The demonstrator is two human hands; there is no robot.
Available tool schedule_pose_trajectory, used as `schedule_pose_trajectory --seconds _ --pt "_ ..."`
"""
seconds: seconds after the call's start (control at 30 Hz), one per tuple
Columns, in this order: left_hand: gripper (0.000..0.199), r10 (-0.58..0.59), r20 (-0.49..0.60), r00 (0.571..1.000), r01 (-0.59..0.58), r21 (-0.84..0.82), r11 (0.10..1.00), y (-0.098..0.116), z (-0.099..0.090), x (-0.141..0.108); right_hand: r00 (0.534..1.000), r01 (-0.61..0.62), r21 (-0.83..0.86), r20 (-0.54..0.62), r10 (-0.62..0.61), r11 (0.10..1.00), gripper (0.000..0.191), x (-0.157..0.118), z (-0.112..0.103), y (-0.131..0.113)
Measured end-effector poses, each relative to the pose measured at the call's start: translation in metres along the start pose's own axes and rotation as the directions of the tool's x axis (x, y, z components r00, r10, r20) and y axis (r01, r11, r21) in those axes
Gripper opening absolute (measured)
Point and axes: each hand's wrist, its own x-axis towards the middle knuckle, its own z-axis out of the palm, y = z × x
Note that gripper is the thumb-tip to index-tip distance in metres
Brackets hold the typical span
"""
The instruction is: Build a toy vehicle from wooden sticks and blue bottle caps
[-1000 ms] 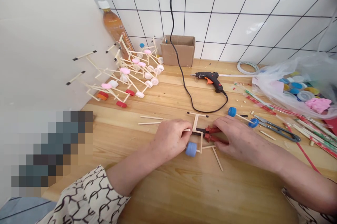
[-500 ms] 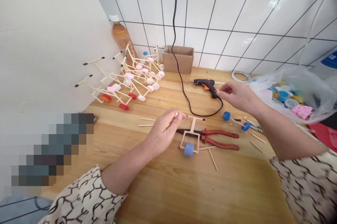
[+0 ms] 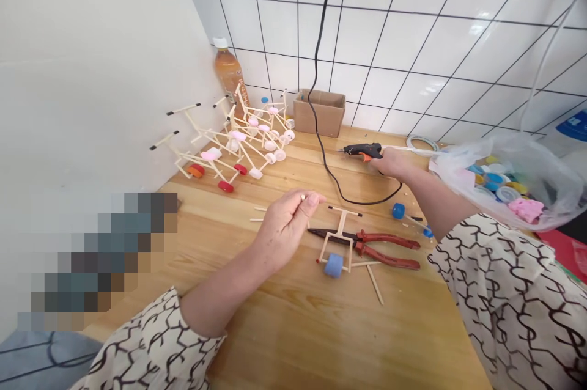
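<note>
I'm holding | right fingers (image 3: 389, 162) clenching glue gun (image 3: 358, 149), nozzle pointing left | left fingers (image 3: 312, 198) pinching small stick (image 3: 302, 196), nearer stick frame (image 3: 340, 224)

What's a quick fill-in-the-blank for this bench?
The right hand is closed on the grip of a black ____.
The left hand pinches a small ____ in its fingertips.
The pliers have ____ handles.
The bottle-cap wheel on the stick frame is ____.

Missing words: glue gun; wooden stick; red; blue.
</note>
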Motion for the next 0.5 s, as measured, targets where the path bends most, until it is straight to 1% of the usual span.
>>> schedule_pose_trajectory --seconds 0.1,0.17,0.27,0.3,0.33,0.37,0.47,0.5 --pt "0.033 -0.058 0.008 0.998 0.059 -0.083 0.995 0.004 0.000 -0.002 0.999 -0.048 0.043 -0.004 0.048 0.998 0.005 -0.013 -0.013 -0.013" --pt "0.034 -0.063 0.006 0.998 0.063 -0.132 0.989 0.008 0.001 -0.003 0.998 -0.045 0.068 -0.045 0.048 0.997 0.005 -0.024 -0.024 -0.023" --pt "0.032 -0.049 -0.016 0.999 0.046 -0.185 0.982 0.013 0.001 -0.005 0.993 -0.012 0.085 -0.120 0.022 0.996 0.008 -0.046 -0.039 -0.036" --pt "0.031 -0.048 -0.023 0.999 0.043 -0.197 0.979 0.014 0.001 -0.005 0.989 0.007 0.084 -0.148 0.006 0.996 0.006 -0.054 -0.043 -0.038" --pt "0.030 -0.049 -0.027 0.998 0.043 -0.204 0.978 0.015 0.001 -0.006 0.980 0.051 0.082 -0.195 -0.034 0.995 0.003 -0.064 -0.048 -0.040" --pt "0.028 -0.052 -0.028 0.998 0.045 -0.207 0.977 0.016 0.001 -0.006 0.967 0.094 0.085 -0.246 -0.070 0.992 0.006 -0.074 -0.053 -0.040" --pt "0.025 -0.066 -0.015 0.998 0.061 -0.207 0.976 0.013 0.002 -0.007 0.929 0.204 0.076 -0.329 -0.169 0.976 0.023 -0.102 -0.065 -0.034" --pt "0.024 -0.069 -0.008 0.998 0.066 -0.200 0.978 0.011 0.003 -0.008 0.895 0.256 0.055 -0.390 -0.215 0.965 0.029 -0.111 -0.069 -0.029"
